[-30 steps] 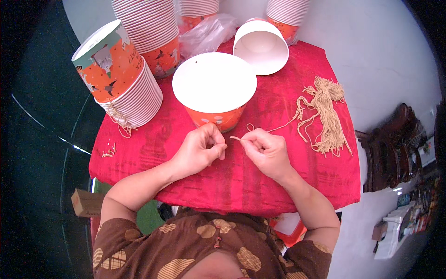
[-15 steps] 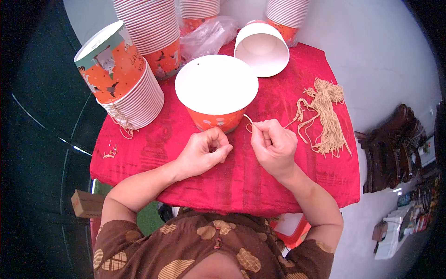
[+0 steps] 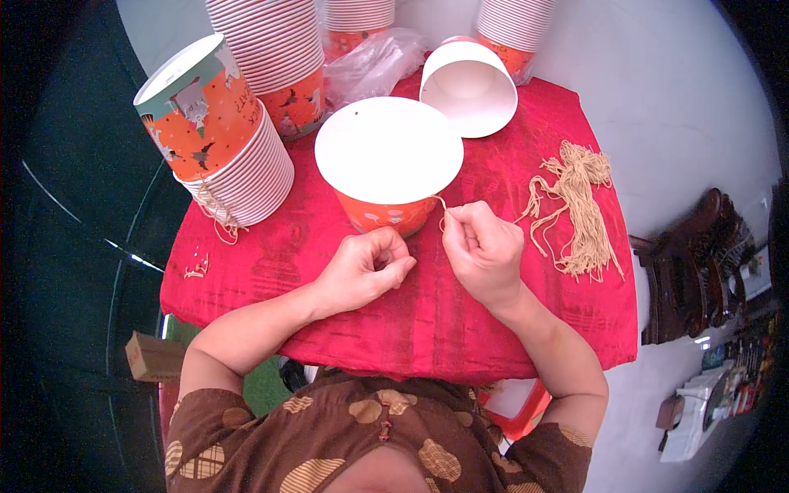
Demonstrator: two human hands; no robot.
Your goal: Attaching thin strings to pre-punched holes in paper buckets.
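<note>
A paper bucket (image 3: 383, 215), white inside with an orange printed outside, stands upright in front of me. A small dark hole shows in its far inner wall. My right hand (image 3: 483, 251) is closed in a pinch on a tan string (image 3: 445, 215) beside the bucket's right side. The string arches from my fingers to just under the bucket's rim; whether its end has entered the wall I cannot tell. My left hand (image 3: 367, 267) is curled at the bucket's near base, thumb and forefinger together; anything inside it is hidden. A bundle of tan strings (image 3: 578, 215) lies at the right.
Nested bucket stacks (image 3: 240, 168) stand at the left and back of the red-covered table (image 3: 386, 337). Behind the upright bucket, another bucket (image 3: 470, 89) lies on its side. Crumpled clear plastic (image 3: 378, 66) and white-and-tan scraps (image 3: 197, 266) lie on the cloth too.
My right hand has edged toward the bucket, bringing the string's bent end up against the wall under the rim. My left hand stays by the base. The whole view has shifted slightly.
</note>
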